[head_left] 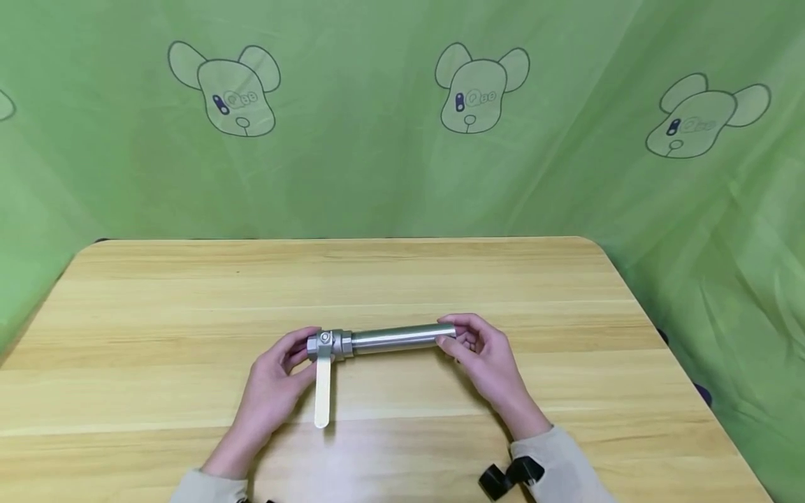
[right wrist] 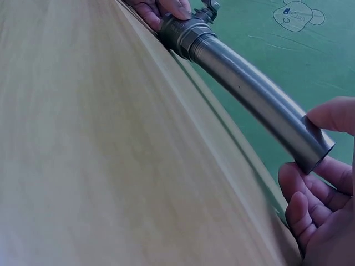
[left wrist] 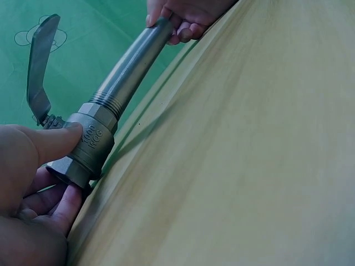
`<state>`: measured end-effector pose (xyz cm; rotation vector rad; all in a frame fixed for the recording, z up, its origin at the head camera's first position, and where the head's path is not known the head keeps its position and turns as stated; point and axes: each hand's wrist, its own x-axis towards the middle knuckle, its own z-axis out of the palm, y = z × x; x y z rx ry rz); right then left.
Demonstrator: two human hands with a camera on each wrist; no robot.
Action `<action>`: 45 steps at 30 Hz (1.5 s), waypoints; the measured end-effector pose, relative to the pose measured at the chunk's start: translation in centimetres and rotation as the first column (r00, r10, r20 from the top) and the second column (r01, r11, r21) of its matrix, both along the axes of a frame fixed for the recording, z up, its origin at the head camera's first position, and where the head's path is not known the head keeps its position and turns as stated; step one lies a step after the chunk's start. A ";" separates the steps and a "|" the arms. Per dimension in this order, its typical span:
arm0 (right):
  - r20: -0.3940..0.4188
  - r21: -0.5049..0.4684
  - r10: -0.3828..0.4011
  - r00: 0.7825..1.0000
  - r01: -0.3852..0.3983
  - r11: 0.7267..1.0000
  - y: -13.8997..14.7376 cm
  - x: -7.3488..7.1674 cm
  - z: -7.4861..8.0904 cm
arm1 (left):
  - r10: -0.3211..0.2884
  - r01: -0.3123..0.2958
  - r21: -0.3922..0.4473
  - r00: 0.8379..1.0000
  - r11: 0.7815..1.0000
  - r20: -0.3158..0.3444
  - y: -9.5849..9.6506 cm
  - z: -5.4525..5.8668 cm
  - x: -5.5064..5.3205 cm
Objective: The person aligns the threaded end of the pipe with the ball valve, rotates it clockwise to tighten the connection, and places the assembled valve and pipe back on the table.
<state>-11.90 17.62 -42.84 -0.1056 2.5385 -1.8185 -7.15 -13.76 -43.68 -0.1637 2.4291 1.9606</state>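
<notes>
- A green cloth (head_left: 358, 181) with mouse-like faces hangs behind a light wood table (head_left: 189, 293).
- The left hand (head_left: 270, 388) grips the metal valve (head_left: 344, 344), with its thumb pressed on the valve's side.
- The right hand (head_left: 487, 356) pinches the far end of the shiny pipe (head_left: 399, 338) between thumb and fingers.
- The valve and pipe are joined in one line, over the table between the hands. Some screw rings (left wrist: 106, 102) show where they meet.
- The long handle (head_left: 323, 395) sticks out from the valve toward the person.
- To do this well, I think the valve should be held tight by its body, not its handle.
- Both ends should stay in line, because a tilt could pinch the screw rings.
</notes>
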 end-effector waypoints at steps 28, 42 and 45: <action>-0.002 -0.070 0.031 1.000 -0.031 0.997 0.1 -0.3 -0.4 | -0.005 0.005 -0.015 1.000 1.000 -0.008 0.0 -0.1 -0.1; 0.030 0.063 -0.038 0.999 0.036 0.997 0.0 -0.4 -0.4 | -0.007 0.007 -0.020 1.000 1.000 -0.004 0.0 0.0 0.0; 0.001 0.031 0.002 1.000 -0.002 1.000 0.2 -0.3 -0.5 | -0.005 0.005 -0.025 1.000 1.000 -0.004 0.0 0.0 0.1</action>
